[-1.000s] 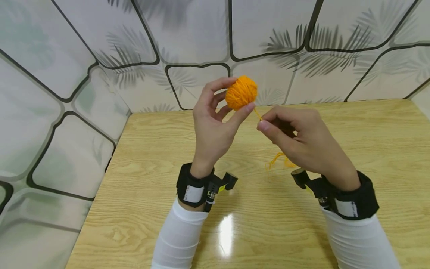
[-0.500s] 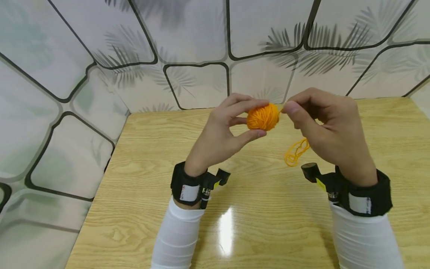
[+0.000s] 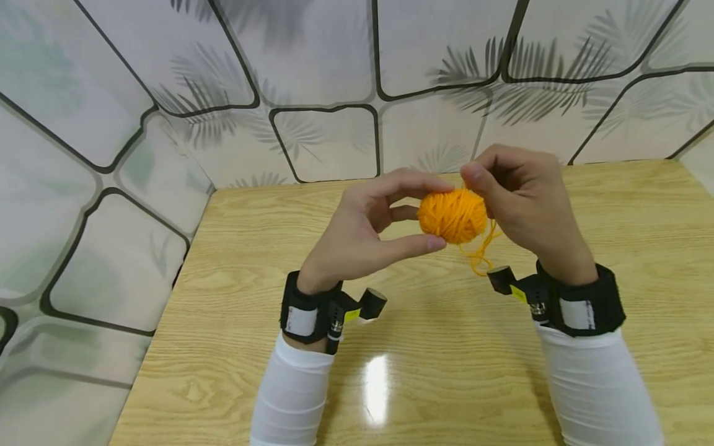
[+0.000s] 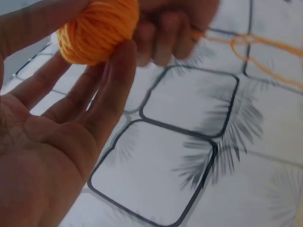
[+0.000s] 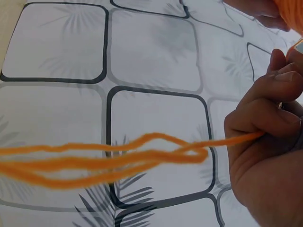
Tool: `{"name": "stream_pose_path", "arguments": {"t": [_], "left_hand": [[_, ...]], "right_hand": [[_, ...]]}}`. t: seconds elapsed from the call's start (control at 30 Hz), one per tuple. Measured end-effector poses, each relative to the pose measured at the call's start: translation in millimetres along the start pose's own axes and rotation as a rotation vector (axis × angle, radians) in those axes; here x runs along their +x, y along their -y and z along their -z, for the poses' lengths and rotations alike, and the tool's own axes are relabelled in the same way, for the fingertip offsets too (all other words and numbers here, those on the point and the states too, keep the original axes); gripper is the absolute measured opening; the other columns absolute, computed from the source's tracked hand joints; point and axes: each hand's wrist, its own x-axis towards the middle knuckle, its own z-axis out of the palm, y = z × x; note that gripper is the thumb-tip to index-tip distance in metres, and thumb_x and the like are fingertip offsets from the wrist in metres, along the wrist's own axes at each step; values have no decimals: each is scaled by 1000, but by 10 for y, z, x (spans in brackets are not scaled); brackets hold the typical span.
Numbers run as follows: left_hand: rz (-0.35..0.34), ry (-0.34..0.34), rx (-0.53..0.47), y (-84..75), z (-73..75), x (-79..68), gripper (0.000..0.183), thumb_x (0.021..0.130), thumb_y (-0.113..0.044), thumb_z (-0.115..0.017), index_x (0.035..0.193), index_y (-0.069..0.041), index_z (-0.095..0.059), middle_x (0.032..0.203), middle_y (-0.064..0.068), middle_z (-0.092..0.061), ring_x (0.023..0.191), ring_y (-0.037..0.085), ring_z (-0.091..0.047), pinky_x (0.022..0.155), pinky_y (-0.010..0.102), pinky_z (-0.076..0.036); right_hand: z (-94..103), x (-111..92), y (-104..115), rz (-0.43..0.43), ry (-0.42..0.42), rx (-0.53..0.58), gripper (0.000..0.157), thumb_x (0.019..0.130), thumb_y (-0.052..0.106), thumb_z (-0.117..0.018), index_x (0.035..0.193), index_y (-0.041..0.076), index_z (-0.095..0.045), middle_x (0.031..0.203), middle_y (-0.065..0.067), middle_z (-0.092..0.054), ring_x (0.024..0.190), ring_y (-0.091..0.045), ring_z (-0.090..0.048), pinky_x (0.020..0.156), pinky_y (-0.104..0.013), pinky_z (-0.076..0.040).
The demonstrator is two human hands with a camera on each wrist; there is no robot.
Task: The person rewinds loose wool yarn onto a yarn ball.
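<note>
An orange ball of yarn [image 3: 452, 216] is held above the table by my left hand [image 3: 375, 225], its thumb under the ball and its fingertips on top. Close by on the right, my right hand [image 3: 521, 193] pinches the yarn strand near the upper right of the ball, with its other fingers curled. Loose yarn [image 3: 481, 257] hangs in loops below the right hand. In the left wrist view the ball [image 4: 98, 32] sits between thumb and fingers. The right wrist view shows the trailing strands [image 5: 175, 153] running out of the curled fingers [image 5: 262, 113].
The wood-grain table [image 3: 424, 365] spreads beneath both arms. Behind it and to the left stands a pale wall covering [image 3: 329, 56] with dark outlines and leaf prints. Each wrist wears a black strap [image 3: 586, 306] with a small camera.
The ball has come down and to the right in my left hand, and its tilt has changed. My right hand has risen, swung out right, then back in to the ball's upper right.
</note>
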Motion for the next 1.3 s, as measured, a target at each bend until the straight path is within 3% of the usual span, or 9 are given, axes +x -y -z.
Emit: {"name": "stream_pose_path", "arguments": {"t": [0.17,0.27,0.37,0.47,0.63,0.77,0.93,1.17,1.3], "left_hand": [[-64,-151,0,103,10,-3,46,72,9,-68,114,10,-49,112,20,-52,102,28,-54,81,46,-49],[-65,-270,46,134,6,12,46,72,9,-68,113,9,-47,112,18,-49,102,28,-54,81,45,-49],[-5,-365,116,90,-5,26,46,74,7,-66,114,8,-44,110,18,-46,99,28,-53,81,43,-49],[131,-415,180,13,-17,36,47,78,1,-65,120,5,-44,107,18,-45,92,28,-53,78,39,-51],[393,-374,289,-44,1,34,40,82,-10,-65,119,-1,-53,109,12,-52,88,26,-56,74,32,-51],[478,-316,284,-32,2,36,37,85,-15,-63,118,-2,-54,109,9,-56,84,25,-58,69,32,-51],[469,-284,211,-9,-17,43,39,87,-16,-60,123,-4,-52,104,11,-58,76,27,-60,67,33,-52],[449,-196,249,-14,-8,37,53,78,-12,-71,126,-5,-51,121,5,-51,89,23,-57,78,29,-50],[349,-166,326,131,29,-1,57,75,-14,-75,126,-5,-51,120,4,-52,82,19,-58,73,27,-51]], "right_hand": [[-24,-23,-69,-88,144,27,14,91,2,-52,92,7,-65,65,-7,-49,51,-15,-42,46,-27,-36],[-33,-35,-42,-129,225,-109,13,92,11,-53,95,15,-65,62,-1,-44,48,-14,-37,44,-29,-32],[-43,-41,10,-123,268,-198,9,92,18,-55,92,19,-63,61,1,-43,48,-13,-35,44,-29,-31],[-40,-46,66,-91,263,-252,6,91,20,-56,88,22,-61,63,4,-45,49,-12,-37,44,-28,-31],[-34,-50,100,-91,230,-261,6,91,19,-57,92,22,-62,67,5,-51,51,-11,-38,45,-27,-32],[-51,-45,83,-107,212,-266,6,91,20,-57,93,20,-63,69,5,-52,51,-12,-38,44,-27,-31],[-72,-32,62,-143,152,-243,8,91,21,-56,92,17,-64,69,3,-50,50,-14,-38,43,-28,-29],[-76,-21,64,-150,90,-221,9,91,19,-56,89,15,-64,67,1,-51,47,-13,-37,40,-28,-29],[-71,-25,73,-137,86,-216,8,91,17,-56,89,15,-64,70,1,-53,48,-13,-38,40,-27,-30]]}}
